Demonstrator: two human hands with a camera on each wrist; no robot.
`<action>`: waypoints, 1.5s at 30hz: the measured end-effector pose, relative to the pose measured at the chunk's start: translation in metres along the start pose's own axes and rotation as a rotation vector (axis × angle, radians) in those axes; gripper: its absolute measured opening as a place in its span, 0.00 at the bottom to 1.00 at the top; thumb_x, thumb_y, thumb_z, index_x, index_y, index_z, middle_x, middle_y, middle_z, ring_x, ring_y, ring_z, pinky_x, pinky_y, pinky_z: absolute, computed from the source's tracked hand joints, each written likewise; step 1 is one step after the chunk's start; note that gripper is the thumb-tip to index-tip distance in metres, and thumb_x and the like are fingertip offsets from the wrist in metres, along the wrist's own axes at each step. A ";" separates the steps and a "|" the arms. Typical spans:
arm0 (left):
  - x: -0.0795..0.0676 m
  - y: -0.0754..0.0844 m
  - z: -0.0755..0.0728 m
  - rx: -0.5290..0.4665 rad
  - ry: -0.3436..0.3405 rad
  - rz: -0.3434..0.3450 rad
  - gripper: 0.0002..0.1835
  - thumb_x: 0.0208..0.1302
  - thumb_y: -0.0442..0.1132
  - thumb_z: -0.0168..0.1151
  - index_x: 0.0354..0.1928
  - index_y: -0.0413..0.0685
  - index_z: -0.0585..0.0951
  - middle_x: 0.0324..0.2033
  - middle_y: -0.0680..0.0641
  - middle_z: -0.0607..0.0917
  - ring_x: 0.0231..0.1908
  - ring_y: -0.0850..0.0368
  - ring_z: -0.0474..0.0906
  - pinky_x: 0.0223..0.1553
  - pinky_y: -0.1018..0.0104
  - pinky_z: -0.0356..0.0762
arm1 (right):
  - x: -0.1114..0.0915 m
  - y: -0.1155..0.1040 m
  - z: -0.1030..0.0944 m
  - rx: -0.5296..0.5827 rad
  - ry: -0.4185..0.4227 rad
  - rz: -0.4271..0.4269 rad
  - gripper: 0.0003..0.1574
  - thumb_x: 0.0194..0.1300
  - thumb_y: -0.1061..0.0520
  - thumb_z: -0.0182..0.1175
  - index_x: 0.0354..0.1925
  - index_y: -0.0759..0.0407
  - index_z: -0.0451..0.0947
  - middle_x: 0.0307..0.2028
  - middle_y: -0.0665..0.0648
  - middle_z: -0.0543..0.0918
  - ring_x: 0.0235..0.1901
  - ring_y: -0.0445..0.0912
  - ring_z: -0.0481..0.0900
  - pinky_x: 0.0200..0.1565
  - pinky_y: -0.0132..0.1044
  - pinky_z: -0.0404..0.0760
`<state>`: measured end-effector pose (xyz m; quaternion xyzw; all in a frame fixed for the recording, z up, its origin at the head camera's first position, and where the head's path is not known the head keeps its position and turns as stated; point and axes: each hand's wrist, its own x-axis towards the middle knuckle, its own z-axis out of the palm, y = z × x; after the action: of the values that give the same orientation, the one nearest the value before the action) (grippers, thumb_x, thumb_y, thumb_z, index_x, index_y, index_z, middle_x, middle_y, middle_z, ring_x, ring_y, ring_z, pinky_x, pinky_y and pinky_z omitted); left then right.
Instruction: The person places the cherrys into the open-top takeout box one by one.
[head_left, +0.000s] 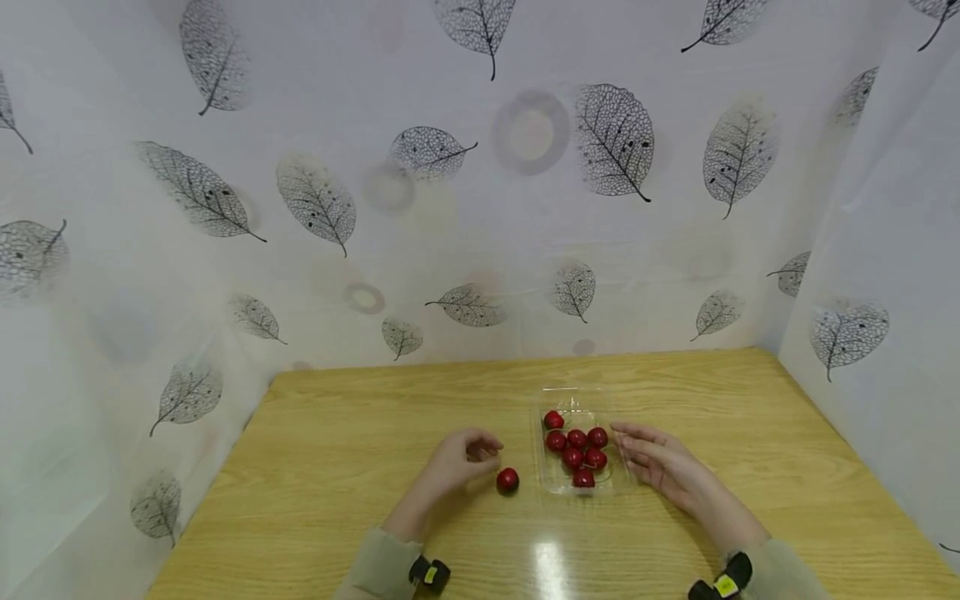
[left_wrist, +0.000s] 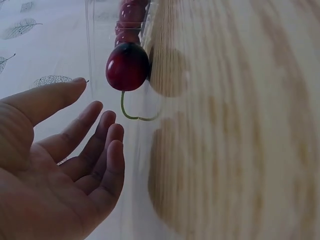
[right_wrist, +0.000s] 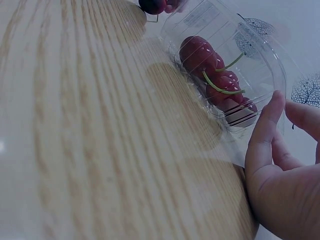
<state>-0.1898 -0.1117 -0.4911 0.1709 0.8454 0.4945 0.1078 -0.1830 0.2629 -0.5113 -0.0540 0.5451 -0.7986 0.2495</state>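
A single dark red cherry [head_left: 507,481] lies on the table, left of a clear plastic box [head_left: 553,483]. Its green stem [left_wrist: 131,117] shows in the left wrist view. Just left of that cherry is my left hand [head_left: 459,461], its fingers loosely bent and holding nothing. Several red cherries [head_left: 573,458], some with stems, sit inside the box. My right hand [head_left: 667,468] is at the box's right side, with extended fingertips right at the clear wall [right_wrist: 275,65] in the right wrist view.
The wooden table [head_left: 337,483] has a light grain and a bright glare spot near its front. Behind it and at both sides hang white sheets [head_left: 510,233] printed with dark leaves. Each wrist wears a black strap [head_left: 430,573] over a sleeve.
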 end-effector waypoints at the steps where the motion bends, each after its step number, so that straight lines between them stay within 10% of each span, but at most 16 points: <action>1: 0.000 0.000 0.001 0.001 -0.011 -0.005 0.13 0.65 0.32 0.73 0.50 0.35 0.86 0.43 0.39 0.89 0.40 0.58 0.82 0.43 0.73 0.80 | 0.000 0.000 0.000 -0.003 0.005 0.002 0.18 0.83 0.61 0.52 0.54 0.41 0.85 0.49 0.41 0.88 0.46 0.32 0.86 0.50 0.25 0.86; 14: -0.001 0.001 0.008 0.036 -0.106 -0.045 0.16 0.58 0.31 0.79 0.48 0.39 0.87 0.39 0.47 0.87 0.40 0.60 0.79 0.42 0.74 0.78 | 0.000 -0.001 0.001 -0.022 0.049 0.028 0.18 0.83 0.60 0.54 0.52 0.39 0.85 0.50 0.40 0.88 0.46 0.32 0.85 0.51 0.25 0.85; 45: -0.001 0.001 0.011 0.051 -0.072 -0.090 0.11 0.64 0.35 0.76 0.47 0.42 0.87 0.36 0.49 0.86 0.36 0.60 0.78 0.38 0.71 0.76 | -0.001 0.000 0.000 -0.005 0.015 0.008 0.19 0.83 0.61 0.52 0.53 0.39 0.85 0.49 0.39 0.89 0.46 0.32 0.85 0.49 0.25 0.85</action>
<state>-0.1846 -0.1033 -0.4954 0.1532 0.8602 0.4609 0.1556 -0.1819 0.2637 -0.5109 -0.0465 0.5492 -0.7965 0.2486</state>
